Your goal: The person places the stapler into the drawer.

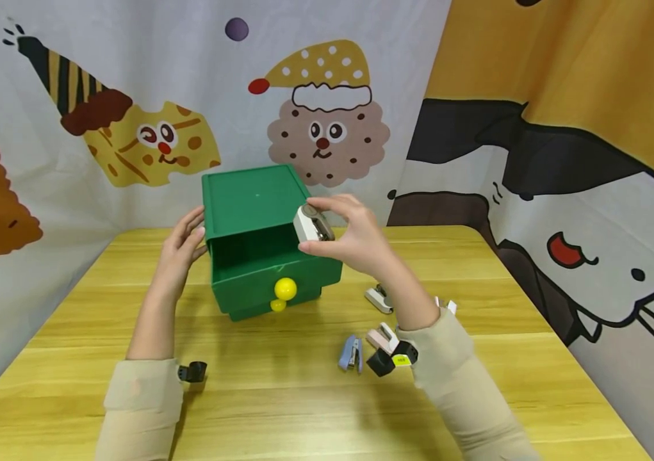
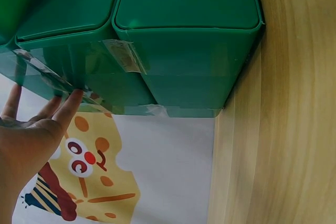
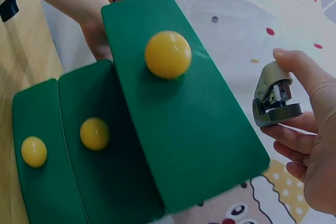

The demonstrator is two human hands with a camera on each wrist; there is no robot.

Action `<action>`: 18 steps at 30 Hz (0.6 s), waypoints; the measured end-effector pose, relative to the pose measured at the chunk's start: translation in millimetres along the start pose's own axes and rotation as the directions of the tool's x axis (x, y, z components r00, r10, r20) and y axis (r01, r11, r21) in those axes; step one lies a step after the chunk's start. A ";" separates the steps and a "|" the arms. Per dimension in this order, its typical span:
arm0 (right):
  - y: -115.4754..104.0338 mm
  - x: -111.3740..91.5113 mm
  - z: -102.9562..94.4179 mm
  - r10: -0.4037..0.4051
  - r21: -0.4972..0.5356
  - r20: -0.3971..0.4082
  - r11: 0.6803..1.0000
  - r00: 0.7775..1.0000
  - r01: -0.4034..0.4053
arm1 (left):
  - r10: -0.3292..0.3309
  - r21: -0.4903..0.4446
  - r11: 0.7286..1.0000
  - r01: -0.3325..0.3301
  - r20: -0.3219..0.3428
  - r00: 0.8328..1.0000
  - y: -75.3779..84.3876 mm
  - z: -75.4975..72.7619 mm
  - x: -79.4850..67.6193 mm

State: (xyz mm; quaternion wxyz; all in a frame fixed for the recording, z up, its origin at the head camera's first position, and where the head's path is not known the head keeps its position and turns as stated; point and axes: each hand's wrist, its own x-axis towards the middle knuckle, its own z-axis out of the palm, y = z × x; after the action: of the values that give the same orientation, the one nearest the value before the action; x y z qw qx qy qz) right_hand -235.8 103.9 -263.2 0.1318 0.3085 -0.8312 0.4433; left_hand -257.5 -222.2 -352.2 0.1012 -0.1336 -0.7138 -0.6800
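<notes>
While left hand (image 1: 179,248), uncurled, touches green drawer unit (image 1: 253,198) | right hand (image 1: 362,235) pinches stapler (image 1: 306,225)

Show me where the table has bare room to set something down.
The table is bare before the green drawers, between the left sleeve and blue stapler, and right of the right sleeve. Crowded: beside that sleeve, where pink stapler and white stapler also lie.

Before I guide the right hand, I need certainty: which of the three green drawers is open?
The top drawer: its front juts out well beyond the middle drawer and the bottom drawer, which both look closed.
</notes>
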 end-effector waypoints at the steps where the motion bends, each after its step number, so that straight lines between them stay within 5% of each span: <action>1: -1.9 1.7 2.8 -0.001 0.007 0.007 1.000 1.000 0.000 | -0.001 0.002 1.000 0.001 0.000 1.000 0.3 0.0 0.0; 18: -24.2 21.3 48.3 0.003 -0.051 0.153 0.999 0.988 0.005 | 0.008 -0.003 1.000 -0.008 0.000 1.000 -0.5 -0.4 0.4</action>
State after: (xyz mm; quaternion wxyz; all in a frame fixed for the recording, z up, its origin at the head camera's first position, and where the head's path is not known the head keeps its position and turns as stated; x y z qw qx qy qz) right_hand -234.5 45.9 -264.5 0.0758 0.3387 -0.8498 0.3967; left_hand -258.0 -222.5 -352.5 0.1035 -0.1367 -0.7122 -0.6807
